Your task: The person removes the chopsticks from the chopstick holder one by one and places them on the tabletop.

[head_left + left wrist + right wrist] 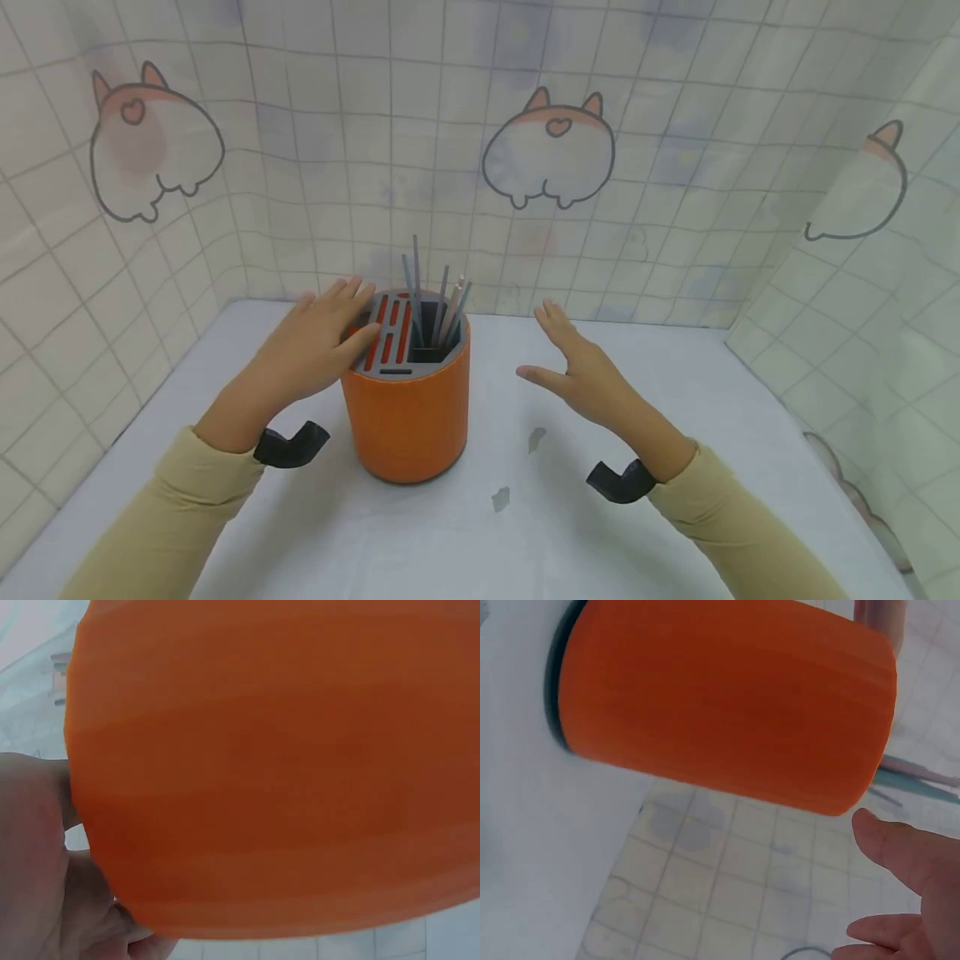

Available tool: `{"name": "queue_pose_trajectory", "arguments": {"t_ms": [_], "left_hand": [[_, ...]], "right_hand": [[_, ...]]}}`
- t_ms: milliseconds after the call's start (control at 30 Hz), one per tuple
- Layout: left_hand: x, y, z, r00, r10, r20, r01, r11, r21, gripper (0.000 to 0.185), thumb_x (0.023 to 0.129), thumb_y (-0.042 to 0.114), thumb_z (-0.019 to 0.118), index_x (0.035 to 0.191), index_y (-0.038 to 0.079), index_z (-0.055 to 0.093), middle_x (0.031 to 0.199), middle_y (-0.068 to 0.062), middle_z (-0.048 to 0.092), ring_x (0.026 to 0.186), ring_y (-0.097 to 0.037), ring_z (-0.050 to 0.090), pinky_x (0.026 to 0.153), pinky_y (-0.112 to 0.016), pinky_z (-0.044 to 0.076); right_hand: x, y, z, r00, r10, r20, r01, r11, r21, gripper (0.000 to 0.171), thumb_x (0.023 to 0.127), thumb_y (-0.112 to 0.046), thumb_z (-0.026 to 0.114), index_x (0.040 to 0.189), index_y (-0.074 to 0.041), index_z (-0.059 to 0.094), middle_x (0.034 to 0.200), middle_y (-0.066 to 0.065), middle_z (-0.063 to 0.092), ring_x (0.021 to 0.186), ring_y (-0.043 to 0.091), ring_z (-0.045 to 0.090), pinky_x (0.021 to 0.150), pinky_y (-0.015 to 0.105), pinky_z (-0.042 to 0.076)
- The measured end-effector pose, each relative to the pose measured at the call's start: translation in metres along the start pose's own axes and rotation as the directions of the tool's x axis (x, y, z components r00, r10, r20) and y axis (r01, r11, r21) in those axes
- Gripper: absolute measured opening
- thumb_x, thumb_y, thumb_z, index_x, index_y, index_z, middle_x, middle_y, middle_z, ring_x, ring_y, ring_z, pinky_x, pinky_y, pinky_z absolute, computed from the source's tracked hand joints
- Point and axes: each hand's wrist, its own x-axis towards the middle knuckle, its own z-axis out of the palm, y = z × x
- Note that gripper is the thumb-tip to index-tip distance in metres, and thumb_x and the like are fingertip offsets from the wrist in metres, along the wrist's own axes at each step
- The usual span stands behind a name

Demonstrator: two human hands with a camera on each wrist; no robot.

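Writing: none is showing on the holder.
Holder: round orange plastic utensil holder (408, 417) with a grey slotted top is standing mid-counter (675, 500), carrying thin grey sticks (442, 312).
Left hand (318, 350): fingers straight, resting against the holder's rim.
Right hand (588, 379): spread wide, hovering beside the holder, holding nothing.

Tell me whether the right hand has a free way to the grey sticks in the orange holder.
Probably yes: the right hand hovers open beside the orange holder, nothing between, and the grey sticks stand clear above its rim.
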Motion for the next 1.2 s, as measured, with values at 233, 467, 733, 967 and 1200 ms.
{"name": "queue_pose_trajectory", "arguments": {"t_ms": [233,467,733,967,1200], "left_hand": [[0.005,0.010,0.003,0.999,0.025,0.022,-0.025,1.000,-0.004,0.065,0.105,0.042,0.042,0.159,0.010,0.024,0.166,-0.017,0.017,0.155,-0.038,0.011,0.125,-0.061,0.005],[0.008,0.012,0.007,0.997,0.070,0.037,-0.068,0.996,-0.060,0.065,0.105,0.038,0.043,0.159,0.007,0.022,0.166,-0.019,0.016,0.155,-0.039,0.013,0.125,-0.059,0.010],[0.010,0.011,0.011,0.993,0.098,0.060,-0.091,0.990,-0.107,0.062,0.106,0.032,0.042,0.158,0.003,0.022,0.167,-0.016,0.016,0.154,-0.039,0.015,0.124,-0.059,0.016],[0.010,0.009,0.015,0.992,0.120,0.045,-0.115,0.989,-0.091,0.060,0.106,0.032,0.041,0.157,0.003,0.025,0.166,-0.014,0.019,0.155,-0.037,0.015,0.125,-0.057,0.015],[0.009,0.010,0.014,0.992,0.124,0.031,-0.121,0.989,-0.087,0.060,0.106,0.031,0.041,0.156,0.002,0.026,0.166,-0.015,0.020,0.154,-0.037,0.016,0.126,-0.057,0.015]], "right_hand": [[0.012,-0.027,0.008,0.993,-0.092,-0.071,0.097,0.992,0.085,0.079,0.094,-0.038,0.067,0.159,-0.020,0.026,0.165,0.001,0.024,0.152,0.025,0.028,0.120,0.051,0.033],[0.025,-0.043,0.018,0.949,-0.183,-0.258,0.230,0.960,0.162,0.060,0.092,-0.028,0.072,0.146,-0.012,0.052,0.144,0.007,0.056,0.131,0.025,0.058,0.104,0.040,0.052],[0.033,-0.055,0.028,0.925,-0.119,-0.362,0.264,0.885,0.383,0.039,0.090,-0.020,0.074,0.127,-0.010,0.069,0.120,0.007,0.073,0.113,0.019,0.070,0.092,0.032,0.059],[0.041,-0.061,0.036,0.913,-0.087,-0.399,0.283,0.838,0.466,0.029,0.088,-0.018,0.076,0.114,-0.006,0.076,0.109,0.008,0.076,0.104,0.016,0.073,0.089,0.025,0.059],[0.046,-0.067,0.035,0.918,-0.029,-0.396,0.235,0.845,0.481,0.020,0.090,-0.015,0.073,0.106,-0.004,0.079,0.100,0.010,0.078,0.095,0.019,0.076,0.089,0.030,0.060]]}}
